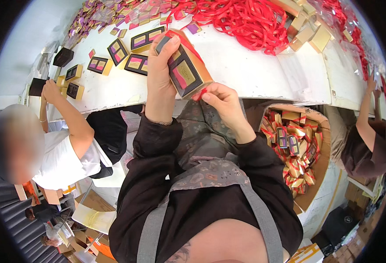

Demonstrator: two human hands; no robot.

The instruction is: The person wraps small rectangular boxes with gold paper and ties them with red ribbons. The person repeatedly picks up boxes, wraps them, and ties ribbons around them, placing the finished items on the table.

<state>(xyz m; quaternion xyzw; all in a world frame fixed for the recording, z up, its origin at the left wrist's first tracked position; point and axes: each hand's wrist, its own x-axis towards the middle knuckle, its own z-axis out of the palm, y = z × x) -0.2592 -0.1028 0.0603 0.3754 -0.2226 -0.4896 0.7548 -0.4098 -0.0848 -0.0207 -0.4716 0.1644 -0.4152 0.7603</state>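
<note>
My left hand (163, 62) grips a gold Godiva chocolate box (197, 62) with clear windows, held tilted above the table edge. Inside show black trays with pink, purple and gold wrapped pieces. A red printed ribbon (191, 49) runs along the box's upper side. At the box's lower corner, the thumb and fingers of my right hand (220, 98) pinch a bit of red ribbon. Behind the box, several open gold boxes with filled black trays (117, 52) stand on the white table (245, 75). A large tangle of red ribbons (245, 23) lies beyond.
Loose wrapped pieces (97, 16) cover the back left, and gold boxes (321, 37) lie back right. A carton (326, 131) of ribboned boxes stands below the table at right. A co-worker in white (68, 154) handles a black tray at left; another person (365, 148) is far right.
</note>
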